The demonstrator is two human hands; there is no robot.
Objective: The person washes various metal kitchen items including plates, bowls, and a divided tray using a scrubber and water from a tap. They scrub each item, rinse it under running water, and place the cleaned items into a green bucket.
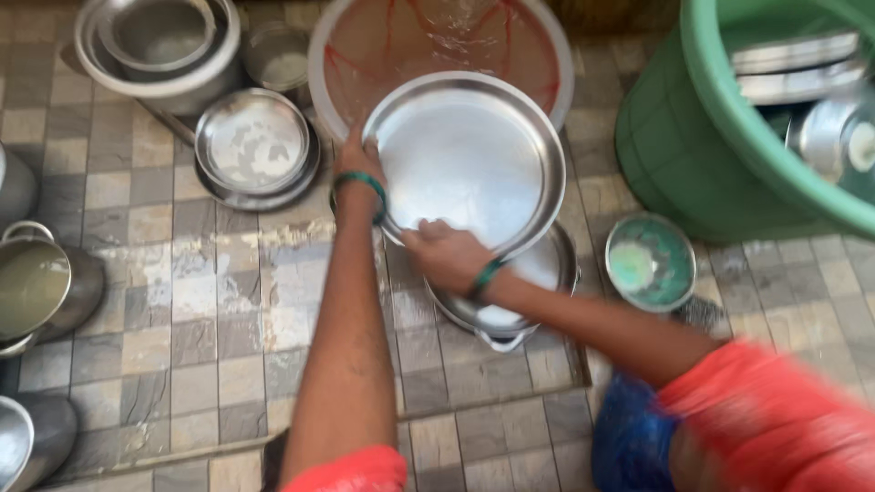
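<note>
A person crouched over a tiled floor (210, 355) holds a large round steel plate (465, 159) at the centre of the frame, its hollow face turned up toward the camera. Being round, the plate has no clear long axis; it is tipped, with its far rim over the wide red-streaked basin (538, 55) at top centre and its near rim above a steel pot (547, 269) just below it. The left hand (358, 164) clasps the plate's left rim, fingers curled over the edge, a green bangle at the wrist. The right hand (444, 253) lies on the plate's lower rim, fingers drawn together and bent; whether it pinches the edge or only presses on it cannot be told. Stacked steel dishes (253, 146) sit to the left, nested bowls (159, 46) in the upper left corner. A small teal bowl (650, 262) rests on the tiles at right, near a green tub (729, 118) holding more steelware in the upper right.
</note>
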